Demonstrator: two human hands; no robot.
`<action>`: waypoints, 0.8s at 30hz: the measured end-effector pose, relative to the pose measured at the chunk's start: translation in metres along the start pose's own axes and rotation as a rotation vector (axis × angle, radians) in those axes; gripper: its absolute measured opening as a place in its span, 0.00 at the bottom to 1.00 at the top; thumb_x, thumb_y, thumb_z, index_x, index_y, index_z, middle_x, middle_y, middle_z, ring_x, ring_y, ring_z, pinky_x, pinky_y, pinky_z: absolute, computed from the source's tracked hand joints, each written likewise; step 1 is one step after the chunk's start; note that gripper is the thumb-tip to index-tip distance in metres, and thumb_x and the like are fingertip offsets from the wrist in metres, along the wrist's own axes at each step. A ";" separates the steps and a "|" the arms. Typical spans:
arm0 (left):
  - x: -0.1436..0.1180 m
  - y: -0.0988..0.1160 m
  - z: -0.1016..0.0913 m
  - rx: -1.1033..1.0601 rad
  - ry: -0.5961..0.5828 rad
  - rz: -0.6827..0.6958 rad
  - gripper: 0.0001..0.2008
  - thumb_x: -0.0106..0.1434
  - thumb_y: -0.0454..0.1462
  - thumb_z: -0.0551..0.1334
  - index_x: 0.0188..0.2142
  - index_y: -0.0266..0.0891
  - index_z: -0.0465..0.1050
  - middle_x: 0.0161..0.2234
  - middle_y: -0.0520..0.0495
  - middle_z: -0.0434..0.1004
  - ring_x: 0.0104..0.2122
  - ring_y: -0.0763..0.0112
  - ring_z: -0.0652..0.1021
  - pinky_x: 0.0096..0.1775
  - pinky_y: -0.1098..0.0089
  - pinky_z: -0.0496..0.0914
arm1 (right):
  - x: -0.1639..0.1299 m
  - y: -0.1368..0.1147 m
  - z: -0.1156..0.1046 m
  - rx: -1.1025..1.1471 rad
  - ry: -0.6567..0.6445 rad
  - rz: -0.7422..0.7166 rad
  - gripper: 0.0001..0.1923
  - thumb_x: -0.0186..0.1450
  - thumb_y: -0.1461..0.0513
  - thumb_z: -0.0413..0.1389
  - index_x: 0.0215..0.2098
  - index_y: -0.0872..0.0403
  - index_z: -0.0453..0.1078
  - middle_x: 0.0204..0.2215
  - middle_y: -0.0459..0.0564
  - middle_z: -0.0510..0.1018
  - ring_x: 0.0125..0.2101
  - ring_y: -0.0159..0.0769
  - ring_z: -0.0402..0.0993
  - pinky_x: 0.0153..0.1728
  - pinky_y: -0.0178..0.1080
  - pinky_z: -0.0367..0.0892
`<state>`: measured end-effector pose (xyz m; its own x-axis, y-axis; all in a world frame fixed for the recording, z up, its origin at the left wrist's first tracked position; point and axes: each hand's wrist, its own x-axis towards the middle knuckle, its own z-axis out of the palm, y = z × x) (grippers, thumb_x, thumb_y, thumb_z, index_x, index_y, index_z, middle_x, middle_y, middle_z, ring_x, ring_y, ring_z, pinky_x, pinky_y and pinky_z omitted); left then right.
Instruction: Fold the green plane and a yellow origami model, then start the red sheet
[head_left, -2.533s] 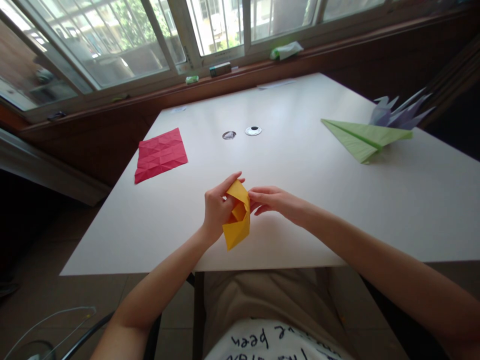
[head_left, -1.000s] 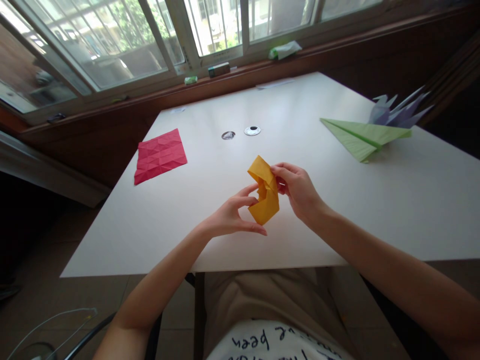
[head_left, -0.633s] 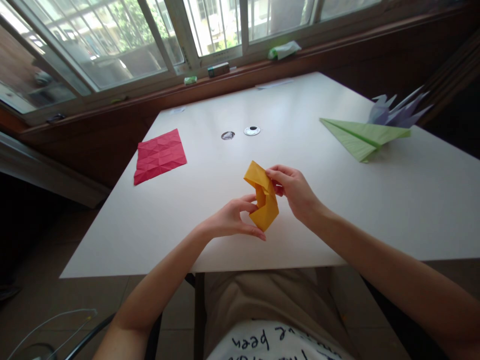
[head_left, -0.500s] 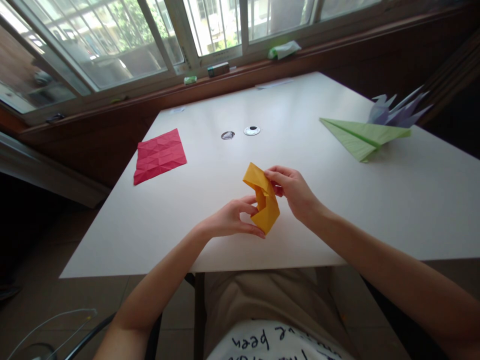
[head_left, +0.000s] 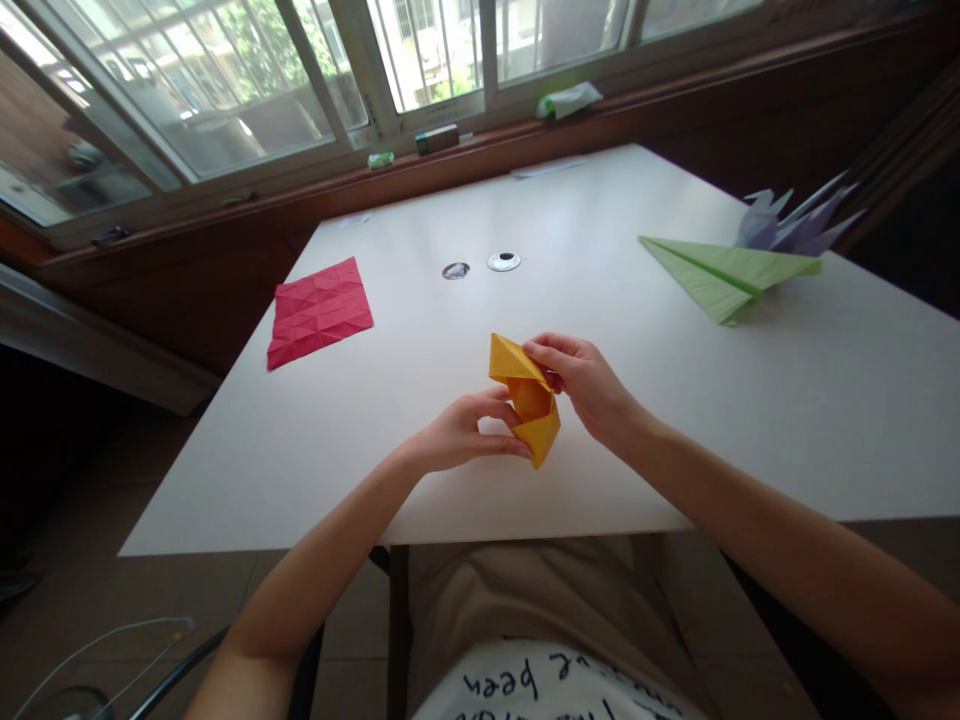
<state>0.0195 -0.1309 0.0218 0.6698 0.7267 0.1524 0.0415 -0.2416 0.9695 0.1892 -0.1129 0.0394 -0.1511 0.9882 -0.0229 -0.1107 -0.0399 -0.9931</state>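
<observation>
A folded yellow paper (head_left: 527,398) is held just above the white table (head_left: 465,330), near its front edge. My left hand (head_left: 463,432) pinches its lower left side with thumb and fingertips. On the other side, my right hand (head_left: 585,385) grips its upper right edge. The paper is partly folded into a hollow, pointed shape with an open pocket in the middle. Its underside is hidden.
A creased red paper square (head_left: 320,310) lies flat at the table's left. A green paper plane (head_left: 724,273) and a purple folded paper figure (head_left: 793,225) sit at the far right. Two small round items (head_left: 504,262) lie mid-table. The windowsill holds small objects.
The yellow paper went from my left hand's side to the middle, between both hands. In the last half second its flaps closed in, giving a flatter, more pointed shape.
</observation>
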 end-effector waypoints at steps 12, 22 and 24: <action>0.004 -0.002 -0.001 -0.064 0.602 -0.187 0.15 0.47 0.41 0.69 0.35 0.37 0.77 0.34 0.46 0.79 0.39 0.58 0.77 0.41 0.62 0.71 | -0.006 -0.001 0.003 -0.173 0.016 -0.240 0.12 0.56 0.55 0.59 0.33 0.55 0.72 0.32 0.49 0.78 0.33 0.35 0.74 0.32 0.36 0.69; 0.003 -0.003 0.003 0.164 0.607 -0.028 0.11 0.56 0.42 0.63 0.35 0.37 0.76 0.35 0.46 0.77 0.35 0.67 0.77 0.35 0.70 0.73 | -0.013 -0.004 0.007 -0.615 0.195 -0.462 0.06 0.58 0.61 0.56 0.28 0.54 0.74 0.26 0.48 0.78 0.26 0.33 0.73 0.30 0.37 0.69; 0.003 0.002 0.005 0.206 0.647 0.052 0.10 0.59 0.41 0.61 0.35 0.38 0.75 0.40 0.45 0.75 0.39 0.68 0.76 0.36 0.72 0.73 | -0.012 -0.005 0.005 -0.576 0.216 -0.404 0.06 0.58 0.60 0.57 0.28 0.55 0.73 0.25 0.48 0.78 0.25 0.34 0.74 0.28 0.36 0.68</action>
<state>0.0253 -0.1326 0.0230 0.0995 0.9335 0.3444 0.2042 -0.3579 0.9112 0.1865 -0.1255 0.0450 -0.0040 0.9189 0.3946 0.4256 0.3586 -0.8308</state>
